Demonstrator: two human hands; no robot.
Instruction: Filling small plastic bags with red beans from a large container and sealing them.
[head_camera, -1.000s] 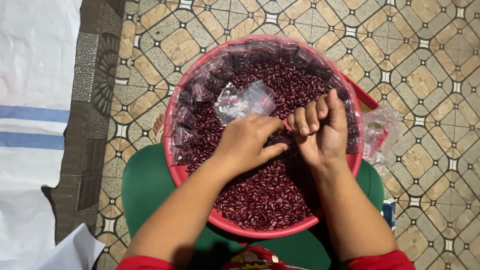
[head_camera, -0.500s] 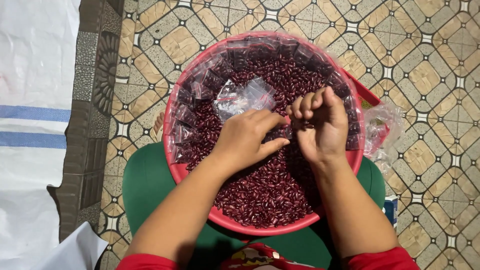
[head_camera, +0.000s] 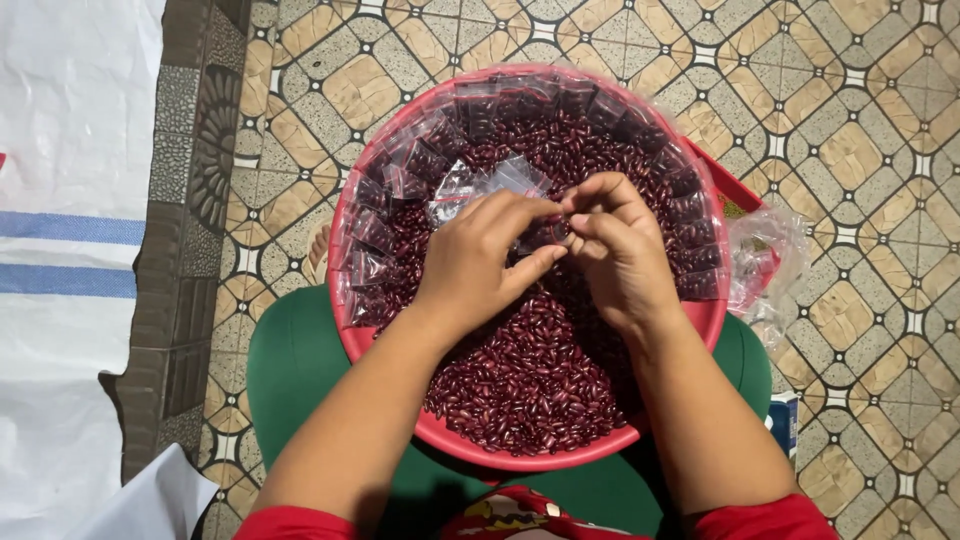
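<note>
Obs.: left hand (head_camera: 480, 262) and right hand (head_camera: 618, 245) are meeting over a round red plastic basin (head_camera: 352, 340) of dark red kidney beans (head_camera: 530, 370). Both are pinching closed on a small clear plastic bag (head_camera: 548, 232), held just above the bean heap near the basin's centre; the bag's contents are mostly hidden by fingers. Empty clear bags (head_camera: 478, 185) are lying on the beans just beyond the left hand; filled little packets (head_camera: 372, 232) are lining the rim. The basin is sitting on a green plastic stool (head_camera: 290, 360).

Judgement: keeping the bag mouth upright and over the basin should be catching any spilled beans.
</note>
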